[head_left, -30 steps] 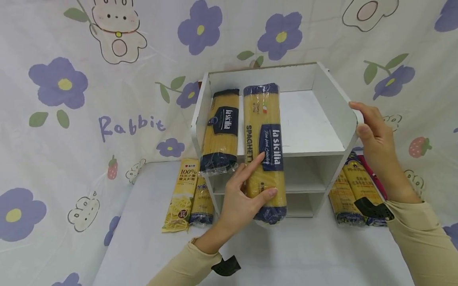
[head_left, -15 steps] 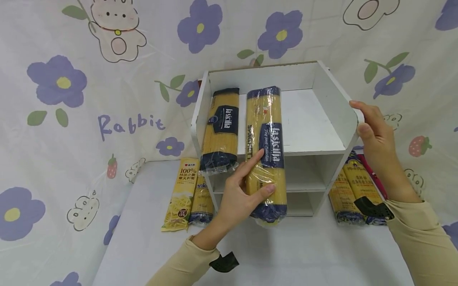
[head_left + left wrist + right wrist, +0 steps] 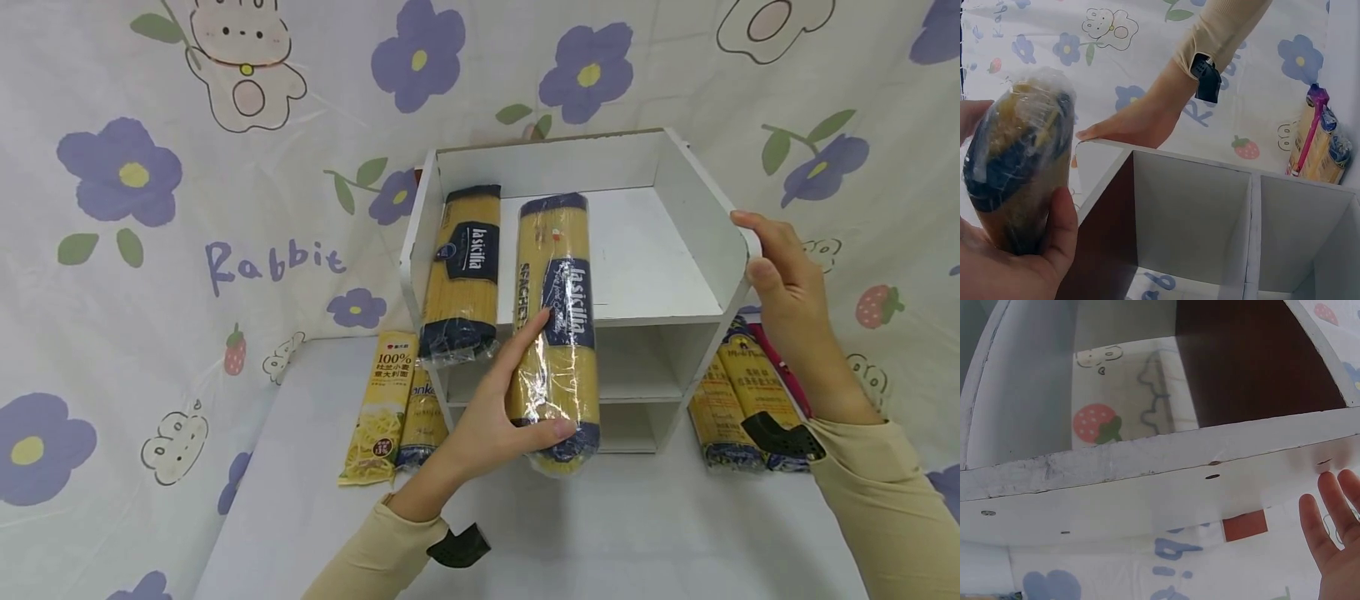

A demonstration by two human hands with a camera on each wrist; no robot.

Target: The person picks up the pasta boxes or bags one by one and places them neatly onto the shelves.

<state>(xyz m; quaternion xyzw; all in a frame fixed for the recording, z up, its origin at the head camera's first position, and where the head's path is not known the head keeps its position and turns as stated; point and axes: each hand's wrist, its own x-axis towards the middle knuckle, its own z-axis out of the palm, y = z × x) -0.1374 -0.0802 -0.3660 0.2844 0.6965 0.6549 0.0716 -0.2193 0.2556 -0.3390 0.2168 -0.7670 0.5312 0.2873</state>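
Left hand (image 3: 483, 429): thumb and fingers clamped low on the spaghetti pack (image 3: 558, 367), which juts past the top shelf's front edge, second pack (image 3: 460, 267) just beside. Slick wrapper and one low grip: could tip or slide onto the table (image 3: 300, 433), or nudge its neighbour. Right hand (image 3: 797, 300), thumb and forefinger apart, touches shelf unit (image 3: 652, 258); poor bracing might let it shift.

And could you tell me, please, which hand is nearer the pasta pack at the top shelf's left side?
Left: the left hand, by the near end of that pasta pack, holds the spaghetti pack; the right hand touches the opposite side wall.
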